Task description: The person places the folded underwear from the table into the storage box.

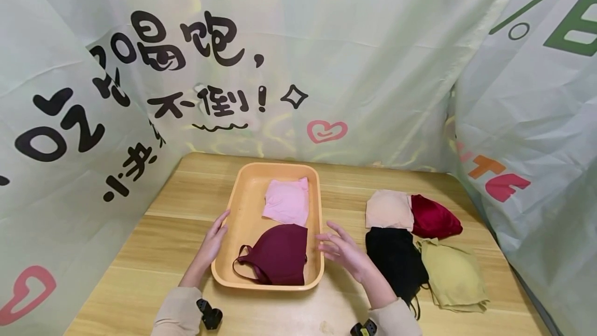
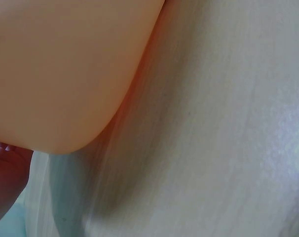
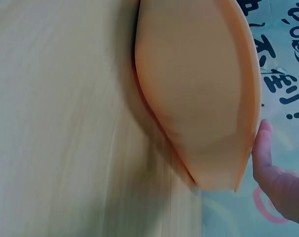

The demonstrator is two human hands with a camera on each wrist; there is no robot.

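An orange plastic tray (image 1: pixel 239 191) stands on the table, its long sides running away from me. In its far half lies a folded pink bra (image 1: pixel 286 201). A maroon bra (image 1: pixel 282 255) with a strap looped out to the left fills the near half. My left hand (image 1: pixel 213 240) rests against the tray's outer left side, fingers extended along the rim. At the right rim is my right hand (image 1: pixel 345 250), its fingers spread and the fingertips right at the edge. The right wrist view shows the thumb (image 3: pixel 263 143) beside the tray's rim (image 3: pixel 255 98).
Right of the tray, several folded garments lie grouped: a beige one (image 1: pixel 389 210), a dark red one (image 1: pixel 434 217), a black one (image 1: pixel 394 261) with a thin strap and an olive-yellow one (image 1: pixel 457 276). Printed curtains (image 1: pixel 396 66) enclose the wooden table (image 1: pixel 172 211) at the back and sides.
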